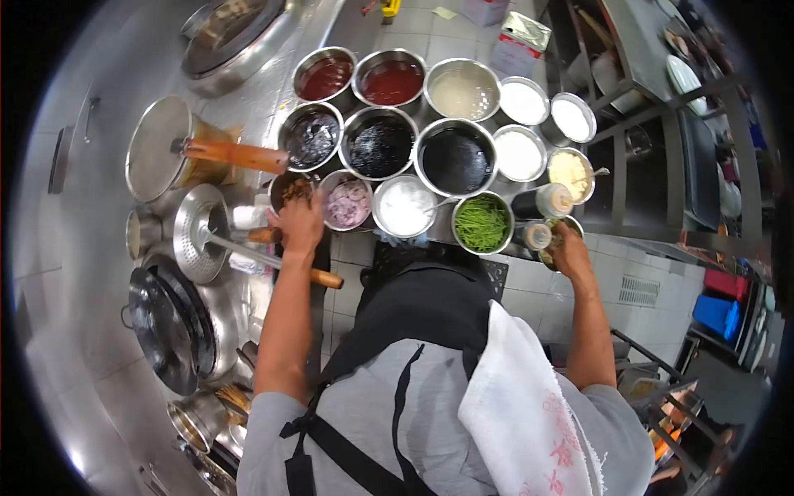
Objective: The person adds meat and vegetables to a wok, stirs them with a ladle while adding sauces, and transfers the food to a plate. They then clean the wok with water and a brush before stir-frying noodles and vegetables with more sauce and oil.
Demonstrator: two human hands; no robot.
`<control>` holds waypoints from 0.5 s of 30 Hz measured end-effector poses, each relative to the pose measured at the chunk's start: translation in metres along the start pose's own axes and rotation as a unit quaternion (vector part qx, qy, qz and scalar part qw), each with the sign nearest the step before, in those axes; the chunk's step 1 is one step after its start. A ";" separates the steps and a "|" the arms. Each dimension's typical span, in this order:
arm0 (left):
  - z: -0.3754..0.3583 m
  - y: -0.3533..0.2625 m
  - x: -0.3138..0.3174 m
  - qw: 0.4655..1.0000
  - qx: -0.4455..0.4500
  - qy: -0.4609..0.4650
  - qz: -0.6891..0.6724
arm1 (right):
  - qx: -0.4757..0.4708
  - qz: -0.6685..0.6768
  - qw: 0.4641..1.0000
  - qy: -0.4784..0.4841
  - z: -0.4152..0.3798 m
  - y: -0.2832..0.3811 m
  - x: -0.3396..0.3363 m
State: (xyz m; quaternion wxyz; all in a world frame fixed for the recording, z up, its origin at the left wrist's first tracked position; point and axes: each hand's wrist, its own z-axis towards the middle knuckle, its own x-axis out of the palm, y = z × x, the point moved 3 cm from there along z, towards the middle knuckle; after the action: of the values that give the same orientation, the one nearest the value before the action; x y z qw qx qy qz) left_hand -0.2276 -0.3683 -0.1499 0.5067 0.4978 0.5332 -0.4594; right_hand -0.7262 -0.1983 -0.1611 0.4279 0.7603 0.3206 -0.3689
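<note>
Under my left hand point(299, 223) is a small metal bowl of brown bits point(291, 190); its fingers are closed at the near rim. My right hand point(572, 252) is closed at the rim of another small metal bowl point(578, 225), its fingertips over the inside, contents mostly hidden. Just left of that hand stand a dark sauce bottle point(536, 202) and a clear bottle point(533, 236). Between my hands are bowls of chopped onion point(347, 203), white powder point(404, 205) and cut green stalks point(482, 223).
Pots of dark liquid point(456, 159), red sauce point(394, 81) and pale liquid point(461, 91) stand behind. On the left counter lie a wooden-handled ladle point(327, 279), a perforated strainer point(198, 236) and stacked woks point(165, 331). A metal rack point(616, 165) borders the right.
</note>
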 end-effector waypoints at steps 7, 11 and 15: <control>0.010 0.006 0.011 0.991 0.115 -0.048 -0.045 | 0.091 0.183 0.979 -0.013 -0.009 -0.012 -0.025; 0.008 0.001 0.008 0.981 0.104 -0.070 -0.150 | 0.118 0.317 0.941 -0.003 -0.005 -0.032 -0.014; 0.011 0.002 0.005 0.982 0.048 -0.070 -0.166 | 0.111 0.306 0.945 -0.022 -0.011 -0.029 -0.018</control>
State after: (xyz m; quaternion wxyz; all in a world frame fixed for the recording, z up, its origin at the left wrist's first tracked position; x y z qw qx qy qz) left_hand -0.2250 -0.3790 -0.1553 0.4352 0.3928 0.5488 -0.5959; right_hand -0.7560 -0.1791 -0.1541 0.4403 0.8562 0.0200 -0.2696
